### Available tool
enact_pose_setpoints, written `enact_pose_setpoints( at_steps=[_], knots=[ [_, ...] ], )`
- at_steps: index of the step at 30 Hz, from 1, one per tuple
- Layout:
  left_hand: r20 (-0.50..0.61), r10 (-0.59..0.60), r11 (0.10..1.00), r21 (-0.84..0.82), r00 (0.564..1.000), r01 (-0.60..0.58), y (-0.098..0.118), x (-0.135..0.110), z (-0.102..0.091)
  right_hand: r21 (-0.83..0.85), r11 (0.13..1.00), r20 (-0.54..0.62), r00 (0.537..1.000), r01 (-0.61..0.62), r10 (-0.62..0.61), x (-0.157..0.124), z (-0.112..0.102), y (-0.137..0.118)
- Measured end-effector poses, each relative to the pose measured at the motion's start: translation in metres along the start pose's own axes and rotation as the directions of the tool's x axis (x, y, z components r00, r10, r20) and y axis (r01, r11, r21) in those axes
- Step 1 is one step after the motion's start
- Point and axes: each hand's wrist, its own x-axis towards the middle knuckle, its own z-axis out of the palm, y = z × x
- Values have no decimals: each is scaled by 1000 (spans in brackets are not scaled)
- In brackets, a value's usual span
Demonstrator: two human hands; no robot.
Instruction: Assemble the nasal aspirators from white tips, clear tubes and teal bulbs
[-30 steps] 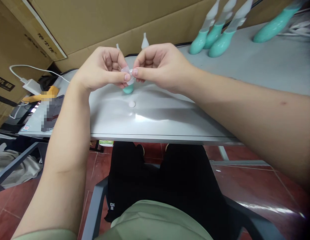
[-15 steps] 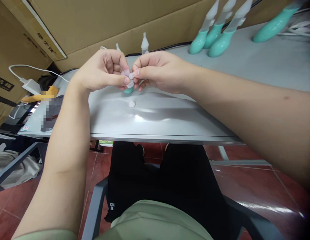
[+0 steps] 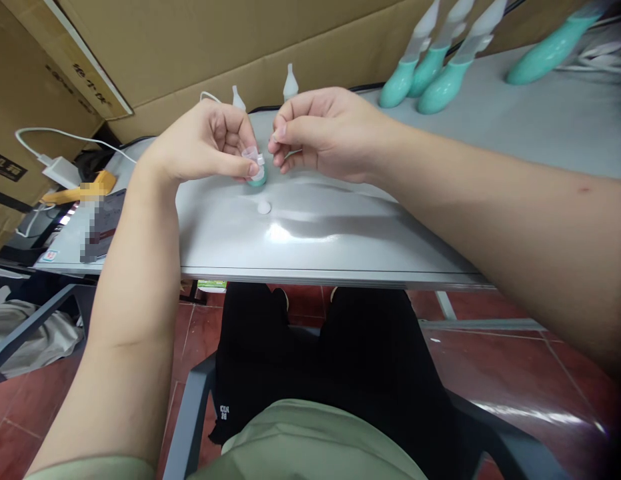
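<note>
My left hand [image 3: 210,143] is closed around a nasal aspirator [image 3: 258,175], seen from above. Its clear plastic body has a small side stub, and a bit of teal bulb shows below; my fingers hide the rest. Just right of it, my right hand [image 3: 310,137] is apart from the aspirator, thumb and forefinger pinched together. A tiny pale bit may be between those fingertips, too small to name. In front of both hands a small round white piece [image 3: 263,207] lies on the table. Behind them rise two white pointed nozzles [image 3: 238,100], [image 3: 290,85], their lower parts partly hidden.
Several teal aspirators with white tips [image 3: 443,87] stand at the back right against the cardboard [image 3: 230,40]. Another teal bulb [image 3: 550,53] leans at the far right. On the left are a phone [image 3: 107,223], a yellow tool [image 3: 80,193] and a white charger with cable [image 3: 63,172].
My right hand has drawn away from the aspirator, up and slightly to the right. The side stub it was touching is uncovered. My left hand stays nearly in place.
</note>
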Motion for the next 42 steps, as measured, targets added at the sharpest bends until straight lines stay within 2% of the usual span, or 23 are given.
enact_pose_setpoints(
  at_steps=[2, 4, 6, 11, 17, 19, 21, 23, 25, 27, 31, 36, 42],
  knots=[
    [-1, 7, 998, 57, 1000, -7, 1, -2, -1, -142, 988, 10, 999, 52, -51, 2, -7, 2],
    [-3, 22, 992, 125, 1000, -22, 5, -5, 0, -308, 945, 42, 994, 106, -98, 6, -14, 7],
    [-7, 51, 984, 172, 999, -49, 10, -8, 1, -405, 903, 98, 989, 145, -115, 10, -18, 13],
    [34, 76, 976, 200, 996, -82, 16, -11, 2, -541, 816, 213, 972, 204, -102, 13, -22, 21],
    [169, 12, 969, 242, 986, -53, -6, 5, -3, -633, 705, 330, 935, 320, -129, 19, -29, 28],
    [202, 10, 969, 239, 979, -59, -12, 10, -4, -671, 677, 325, 941, 302, -97, 19, -30, 27],
    [222, -19, 970, 241, 975, -36, -9, 10, -3, -701, 667, 295, 954, 252, -50, 17, -29, 22],
    [197, -101, 962, 270, 975, 45, 5, 5, 0, -714, 670, 269, 963, 204, -7, 12, -28, 15],
    [141, -257, 915, 355, 956, 193, 25, -1, 5, -720, 669, 263, 965, 186, 13, 6, -26, 8],
    [125, -321, 888, 385, 939, 252, 43, -7, 9, -737, 647, 259, 966, 194, 6, 3, -25, 2],
    [104, -296, 896, 375, 949, 238, 57, -12, 12, -770, 606, 237, 971, 198, -17, 3, -23, -1],
    [100, -240, 913, 362, 966, 189, 57, -15, 12, -755, 631, 213, 977, 181, -24, 4, -20, -1],
    [187, -315, 856, 479, 931, 193, 57, -7, 24, -706, 699, 152, 988, 112, -5, 6, -16, -1]
  ],
)
